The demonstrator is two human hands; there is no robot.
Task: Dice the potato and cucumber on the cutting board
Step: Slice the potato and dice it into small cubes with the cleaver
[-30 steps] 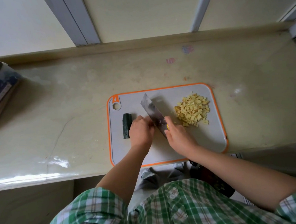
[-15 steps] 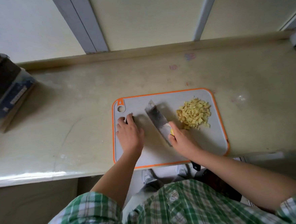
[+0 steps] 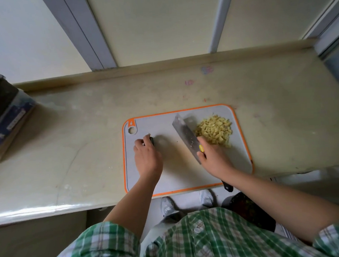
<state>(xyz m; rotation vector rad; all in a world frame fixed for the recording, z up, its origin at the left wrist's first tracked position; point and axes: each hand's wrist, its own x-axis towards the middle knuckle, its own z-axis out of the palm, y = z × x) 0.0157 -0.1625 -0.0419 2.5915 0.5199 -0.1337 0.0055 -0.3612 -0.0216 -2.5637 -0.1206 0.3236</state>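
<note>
One board (image 3: 179,167), one knife (image 3: 185,134), one cucumber piece (image 3: 152,141), one potato pile (image 3: 214,130)

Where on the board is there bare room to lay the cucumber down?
Bare: the cutting board's middle, between left hand on the cucumber and cleaver; also the counter left of the board. Crowded: the far right corner, diced potato beside the cleaver.

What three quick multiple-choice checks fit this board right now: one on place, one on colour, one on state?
1. The diced potato lies on the board at: A near left; B far right; C centre.
2. The board's rim is: A orange; B blue; C black.
3. The knife is: A flat on the counter; B in a rack; C held, blade beside the potato.
Answers: 1 B, the yellow cubes pile in the far right corner. 2 A, an orange band edges the grey board. 3 C, its handle is gripped and the blade sits just left of the pile.
</note>
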